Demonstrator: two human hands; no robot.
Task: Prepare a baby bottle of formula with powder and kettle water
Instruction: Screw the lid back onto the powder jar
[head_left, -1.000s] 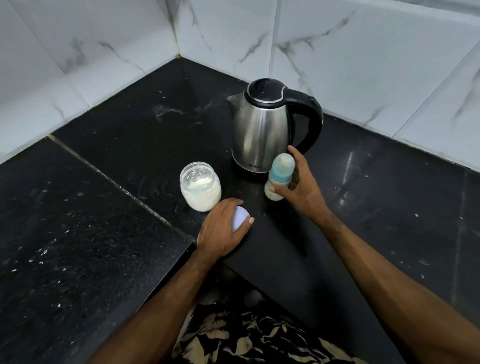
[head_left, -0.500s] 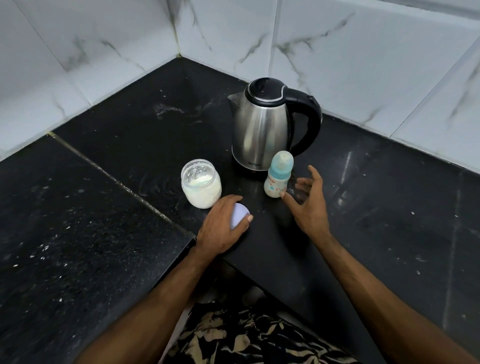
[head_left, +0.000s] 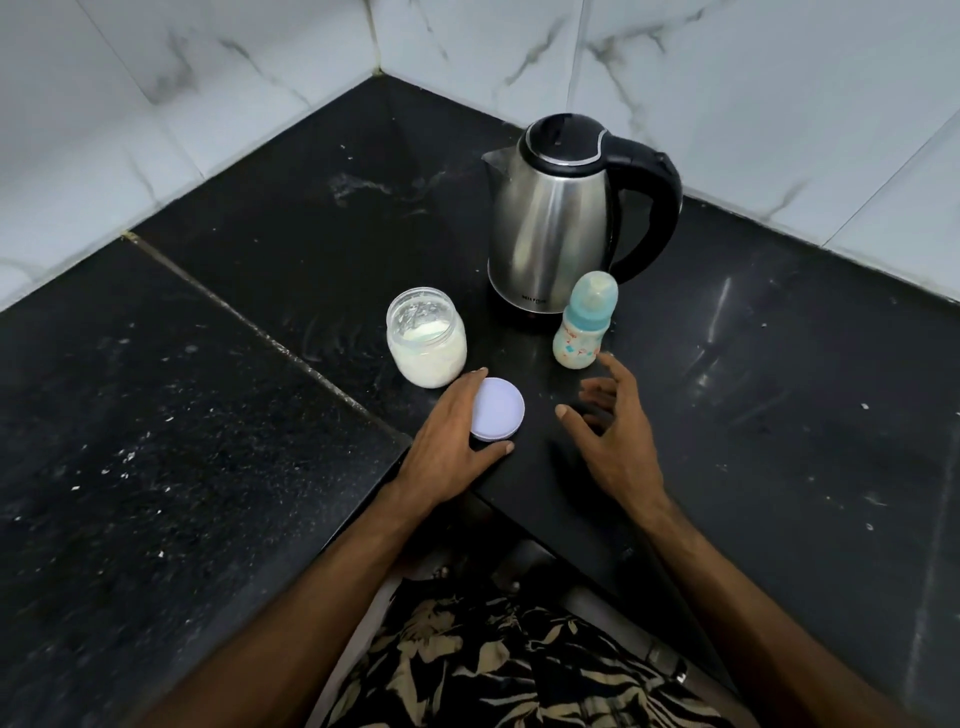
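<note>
A small baby bottle (head_left: 581, 332) with a teal collar and clear cap stands upright on the black counter, in front of the steel kettle (head_left: 550, 228) with its black lid and handle. To the left stands an open glass jar (head_left: 425, 340) of white powder. Its pale lilac lid (head_left: 498, 410) lies flat on the counter just in front of the jar. My left hand (head_left: 452, 441) rests there, index finger and thumb straddling the lid's rim. My right hand (head_left: 615, 436) hovers with fingers spread, just short of the bottle's base and holding nothing.
The black stone counter (head_left: 260, 364) fills an inside corner, with white marble-look wall tiles (head_left: 779, 104) behind. A seam runs diagonally across the left slab. The counter's inner corner edge sits just below my hands, above my patterned clothing (head_left: 493, 670).
My right hand has let go of the bottle and pulled back towards me, leaving it standing. My left hand has slid back, uncovering most of the lid.
</note>
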